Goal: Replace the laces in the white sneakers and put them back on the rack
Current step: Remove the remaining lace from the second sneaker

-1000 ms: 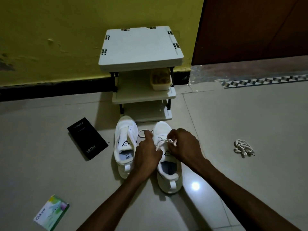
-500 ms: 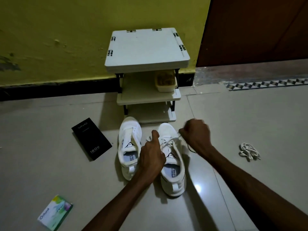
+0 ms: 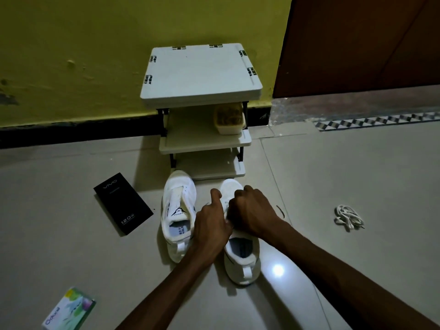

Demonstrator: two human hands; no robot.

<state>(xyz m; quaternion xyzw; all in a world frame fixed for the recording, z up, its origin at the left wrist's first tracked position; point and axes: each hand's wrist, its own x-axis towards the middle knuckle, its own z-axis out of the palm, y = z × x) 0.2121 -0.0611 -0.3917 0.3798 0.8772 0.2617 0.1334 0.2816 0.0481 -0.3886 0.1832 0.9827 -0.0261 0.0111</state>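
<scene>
Together, left hand (image 3: 212, 225), right hand (image 3: 252, 213) over sneaker (image 3: 247, 263).

2 sneakers (image 3: 179, 206) (image 3: 241, 258), 2 bxs (image 3: 122, 203) (image 3: 69, 310), 1 rack (image 3: 200, 72)

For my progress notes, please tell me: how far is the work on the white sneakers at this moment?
Done: the left sneaker shows no lace, its tongue open. In hand: the left hand and right hand work over the right sneaker; what they hold is hidden. Still to do: a lace bundle lies on the floor, and both shoes stand before the rack, not on it.
</scene>
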